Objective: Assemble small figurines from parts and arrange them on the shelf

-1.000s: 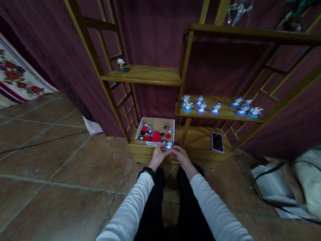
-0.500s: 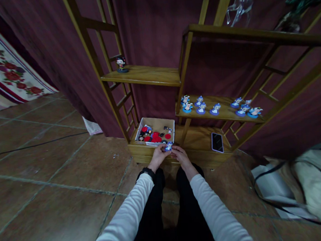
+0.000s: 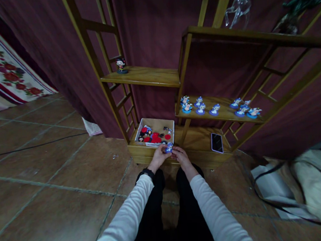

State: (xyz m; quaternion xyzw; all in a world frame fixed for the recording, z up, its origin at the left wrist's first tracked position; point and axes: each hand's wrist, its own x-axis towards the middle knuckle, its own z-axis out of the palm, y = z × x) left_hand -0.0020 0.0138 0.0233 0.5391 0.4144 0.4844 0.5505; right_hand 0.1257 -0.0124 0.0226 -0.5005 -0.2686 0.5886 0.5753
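A small purple-and-white figurine (image 3: 169, 147) on a round purple base is held between both hands, just in front of the low shelf. My left hand (image 3: 159, 156) pinches it from the left, fingers closed on its edge. From the right, the fingertips of my right hand (image 3: 181, 156) close on the base. Right behind them stands an open cardboard box (image 3: 166, 122) holding several small figurines and red round pieces (image 3: 156, 137). Similar purple figurines (image 3: 200, 108) and blue-based ones (image 3: 186, 107) stand on the middle shelf to the right.
A dark-haired figurine (image 3: 121, 65) stands on the upper left shelf (image 3: 145, 76). A phone (image 3: 216, 143) lies on the bottom board at right. Glass animal ornaments (image 3: 239, 8) top the upper right shelf. Bags (image 3: 309, 182) lie on the floor at right; a cable (image 3: 39, 145) crosses the tiles.
The figurine stays between both hands and has shifted very slightly. The view has moved a little; the shelf and the box look the same.
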